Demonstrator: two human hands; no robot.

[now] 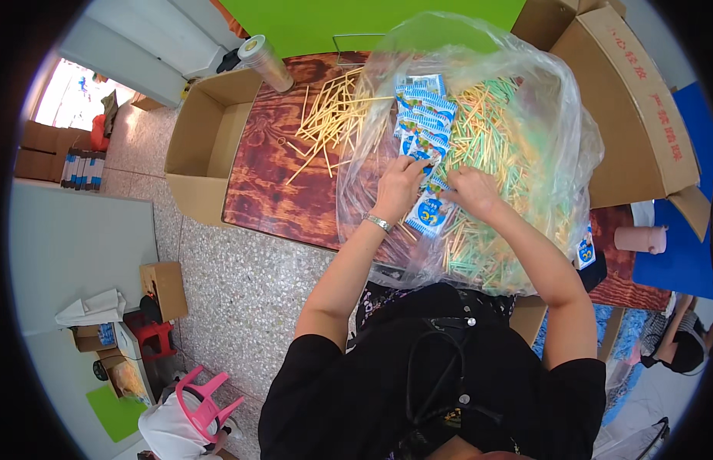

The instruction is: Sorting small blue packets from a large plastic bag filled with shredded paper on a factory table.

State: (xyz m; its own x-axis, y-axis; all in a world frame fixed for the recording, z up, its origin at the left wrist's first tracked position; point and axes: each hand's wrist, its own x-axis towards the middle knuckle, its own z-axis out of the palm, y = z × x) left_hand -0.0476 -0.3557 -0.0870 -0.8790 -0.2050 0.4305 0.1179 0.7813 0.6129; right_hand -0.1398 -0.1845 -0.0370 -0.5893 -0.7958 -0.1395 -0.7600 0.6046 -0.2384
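Note:
A large clear plastic bag [575, 126] lies open on the table, holding many thin yellow and green sticks [483, 126]. On the sticks, small blue and white packets [425, 111] overlap in a row. My left hand [398, 190] wears a metal-banded watch; its fingers close on a packet near the row's lower end. Close by on the right, my right hand [477, 193] has curled fingers pinching at the packets' edge. Another blue and white packet [429, 215] lies just below, between both hands. The fingertips partly hide what they grip.
Loose yellow sticks [333, 115] are spread on the red-brown table [268, 184]. Open cardboard boxes stand left [207, 123] and right [613, 115]. A lidded clear canister [266, 63] is at the back left, a pink cup [640, 239] at the right. Another person [675, 341] is at far right.

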